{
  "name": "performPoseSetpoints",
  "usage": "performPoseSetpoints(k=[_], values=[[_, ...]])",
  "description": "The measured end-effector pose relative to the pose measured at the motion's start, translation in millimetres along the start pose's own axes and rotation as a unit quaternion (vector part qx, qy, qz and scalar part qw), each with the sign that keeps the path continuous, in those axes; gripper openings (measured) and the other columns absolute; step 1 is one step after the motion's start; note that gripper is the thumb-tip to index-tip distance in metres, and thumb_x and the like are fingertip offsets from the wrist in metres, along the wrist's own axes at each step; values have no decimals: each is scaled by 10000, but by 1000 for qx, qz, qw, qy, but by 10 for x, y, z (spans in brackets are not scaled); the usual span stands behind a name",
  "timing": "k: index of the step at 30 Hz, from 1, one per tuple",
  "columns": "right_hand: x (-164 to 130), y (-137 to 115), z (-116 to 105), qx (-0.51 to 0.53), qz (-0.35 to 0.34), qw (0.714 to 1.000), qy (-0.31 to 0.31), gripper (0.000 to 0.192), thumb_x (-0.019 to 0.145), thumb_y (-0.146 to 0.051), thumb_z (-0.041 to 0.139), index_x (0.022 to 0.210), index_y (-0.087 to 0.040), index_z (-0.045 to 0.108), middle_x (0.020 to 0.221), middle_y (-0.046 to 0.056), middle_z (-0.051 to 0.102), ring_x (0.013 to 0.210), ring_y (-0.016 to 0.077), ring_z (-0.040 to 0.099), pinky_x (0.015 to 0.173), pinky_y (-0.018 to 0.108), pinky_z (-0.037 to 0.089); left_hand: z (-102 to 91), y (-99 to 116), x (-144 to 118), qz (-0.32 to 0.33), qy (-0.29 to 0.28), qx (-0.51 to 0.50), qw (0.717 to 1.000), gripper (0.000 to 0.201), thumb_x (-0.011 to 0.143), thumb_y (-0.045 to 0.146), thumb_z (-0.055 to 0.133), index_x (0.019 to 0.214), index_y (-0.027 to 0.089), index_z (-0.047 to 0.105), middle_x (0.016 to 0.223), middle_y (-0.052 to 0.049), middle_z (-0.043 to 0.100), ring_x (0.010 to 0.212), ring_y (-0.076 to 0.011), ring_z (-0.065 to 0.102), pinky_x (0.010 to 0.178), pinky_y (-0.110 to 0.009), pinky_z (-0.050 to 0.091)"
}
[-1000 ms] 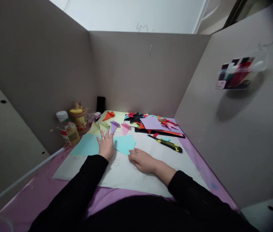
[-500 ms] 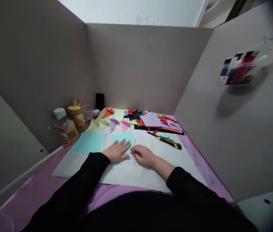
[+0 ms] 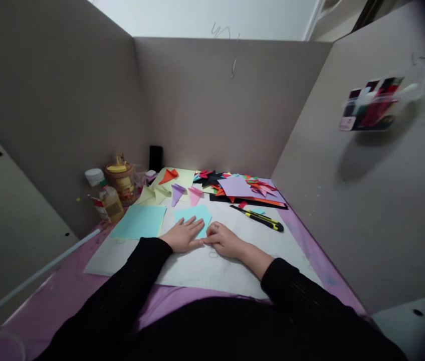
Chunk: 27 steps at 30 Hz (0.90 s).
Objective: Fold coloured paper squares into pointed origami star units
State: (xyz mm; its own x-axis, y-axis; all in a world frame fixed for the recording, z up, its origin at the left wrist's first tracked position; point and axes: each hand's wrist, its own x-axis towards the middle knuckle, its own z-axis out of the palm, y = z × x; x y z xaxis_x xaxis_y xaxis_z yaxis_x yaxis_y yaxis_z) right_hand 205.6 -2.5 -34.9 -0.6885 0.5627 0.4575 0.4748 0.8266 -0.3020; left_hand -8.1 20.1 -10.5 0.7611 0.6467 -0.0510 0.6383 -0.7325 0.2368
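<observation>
A white cutting mat (image 3: 212,271) covers a purple table (image 3: 65,301) walled in by 3 grey partition boards (image 3: 212,105). At the mat's centre the left hand (image 3: 184,235) lies flat, fingers spread, on a small blue paper sheet (image 3: 193,214), the right hand (image 3: 225,240) curled loosely at its near edge, gripping nothing. Beyond the mat's far-left corner stand a bottle (image 3: 108,200) and a jar (image 3: 121,180), contents unclear; a utility knife (image 3: 259,218) lies right of the sheet.
</observation>
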Motion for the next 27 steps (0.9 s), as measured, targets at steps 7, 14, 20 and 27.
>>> performPoseSetpoints(k=[7,14,20,27], values=[[-51,70,-17,-52,78,994,61,358,803,-101,494,1129,-184,618,858,88,675,826,194,587,804,372,450,-13,-46,9,-41,11,-47,998,905,792,577,485,1453,159,29,1500,-176,120,1382,-288,107,1082,-450,146],[49,-10,37,45,61,995,67,294,837,-153,476,1089,-182,625,980,78,689,926,183,615,853,346,474,20,-80,17,-52,91,-106,989,1023,758,508,570,1442,144,-98,1512,-177,39,1385,-308,44,1091,-473,154],[37,69,-43,102,240,932,251,121,772,-233,548,837,-185,638,838,52,666,708,169,618,682,310,518,-33,-126,51,-115,303,-188,927,779,825,388,512,1440,200,72,1482,-145,209,1341,-268,250,1052,-408,287],[28,187,-37,244,310,863,317,308,744,-273,543,1035,-172,527,807,34,606,636,144,575,589,269,490,-27,-192,91,-120,333,-325,877,344,816,344,503,1101,155,538,969,-70,601,796,-155,558,631,-243,449]])
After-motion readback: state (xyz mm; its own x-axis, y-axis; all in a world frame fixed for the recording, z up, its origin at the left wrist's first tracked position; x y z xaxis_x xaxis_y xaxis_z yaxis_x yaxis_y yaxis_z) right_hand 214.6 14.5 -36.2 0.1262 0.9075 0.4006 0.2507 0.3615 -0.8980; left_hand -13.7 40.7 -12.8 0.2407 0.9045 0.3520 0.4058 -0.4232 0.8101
